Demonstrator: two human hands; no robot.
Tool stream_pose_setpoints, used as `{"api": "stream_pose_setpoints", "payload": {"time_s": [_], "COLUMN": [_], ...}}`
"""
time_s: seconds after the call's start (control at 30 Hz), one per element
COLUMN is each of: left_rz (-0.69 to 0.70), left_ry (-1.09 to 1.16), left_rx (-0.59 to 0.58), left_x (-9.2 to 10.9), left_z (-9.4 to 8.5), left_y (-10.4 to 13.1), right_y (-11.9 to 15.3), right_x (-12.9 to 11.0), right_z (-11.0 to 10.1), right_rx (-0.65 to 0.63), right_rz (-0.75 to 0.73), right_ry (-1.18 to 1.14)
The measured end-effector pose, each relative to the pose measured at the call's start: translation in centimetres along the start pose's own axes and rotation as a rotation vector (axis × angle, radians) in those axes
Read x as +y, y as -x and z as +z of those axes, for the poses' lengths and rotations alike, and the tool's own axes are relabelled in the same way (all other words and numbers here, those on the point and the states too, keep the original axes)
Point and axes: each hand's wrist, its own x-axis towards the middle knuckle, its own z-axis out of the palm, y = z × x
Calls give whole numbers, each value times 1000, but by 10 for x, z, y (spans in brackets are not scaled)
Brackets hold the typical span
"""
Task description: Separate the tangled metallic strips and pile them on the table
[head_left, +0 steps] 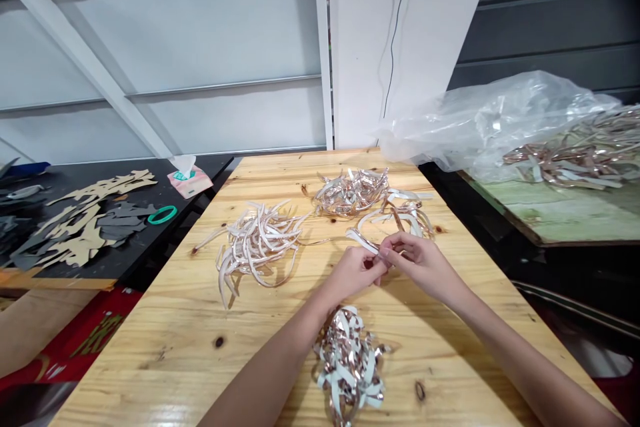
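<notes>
Over the middle of the wooden table [190,340], my left hand [357,270] and my right hand [417,263] meet, fingers pinched close together. Between them is a narrow shiny strip [363,240], white on one face and rose-gold on the other; its end sticks out to the left of my fingertips. Just beyond my hands lie loose curved strips [413,213] and a tangled metallic pile [353,192]. On the left is a heap of pale, thin strips [260,240]. Nearest me, short curled white and rose-gold pieces [350,363] lie below my hands.
At left, a black table [145,240] bears beige and grey scraps [85,227], a green ring [162,215] and a pink tissue pack [190,180]. At right, clear plastic [500,120] and more metallic strips [575,160] lie on a greenish board [540,213].
</notes>
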Motion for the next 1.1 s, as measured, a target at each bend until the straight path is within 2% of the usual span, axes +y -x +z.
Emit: {"api": "stream_pose_setpoints", "payload": {"time_s": [0.2,0.4,0.53,0.67,0.77,0.93,1.1], "left_rz": [18,38,68,93,102,85,66], "left_ry": [10,318,367,330,292,277,280], "left_rx": [17,22,51,51,22,-20,-31], "left_x": [1,3,0,2,4,1,-2], "left_z": [1,-3,-4,-3,-3,-5,-4], "left_y": [-1,-1,-2,-1,0,-2,-5], "right_y": [-3,-4,0,2,0,-1,3], "right_x": [4,8,5,1,1,3,1], "right_z": [-1,-2,-3,-7,-13,-17,-12], "right_rx": [-28,48,60,79,49,36,54], "right_rz": [46,24,-73,-251,-318,-313,-331], "right_ry": [-154,-152,79,366,413,406,480]}}
